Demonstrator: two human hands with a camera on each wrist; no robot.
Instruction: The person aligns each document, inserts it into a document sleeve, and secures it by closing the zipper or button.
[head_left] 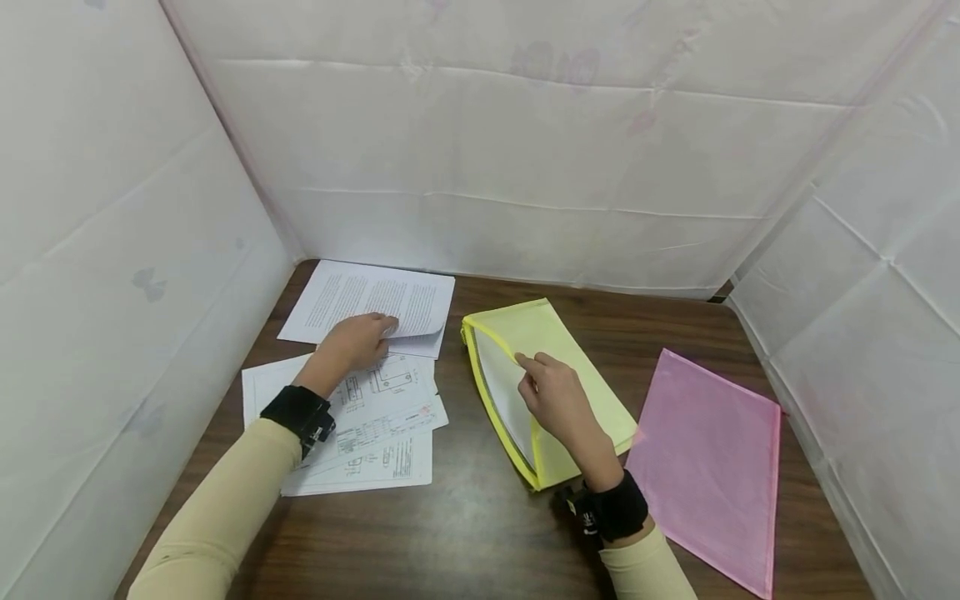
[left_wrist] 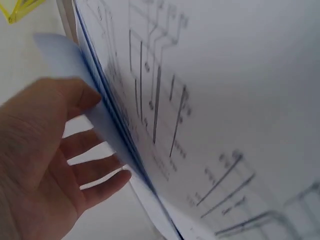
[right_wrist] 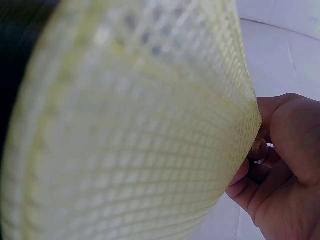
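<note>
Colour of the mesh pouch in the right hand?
Yellow mesh zip pouch, pinched by the right hand; clearest in head view.

A dark brown wooden counter is enclosed on the left, far and right sides by white fabric walls marked with creases. The light is soft and even.

We see two arms in long sleeves. The left sleeve and the right sleeve are both a soft cream colour and fit close to the arm. Each wrist wears a wide black band. The left band has a small dark box on its side. The right band shows a small white mark.
</note>
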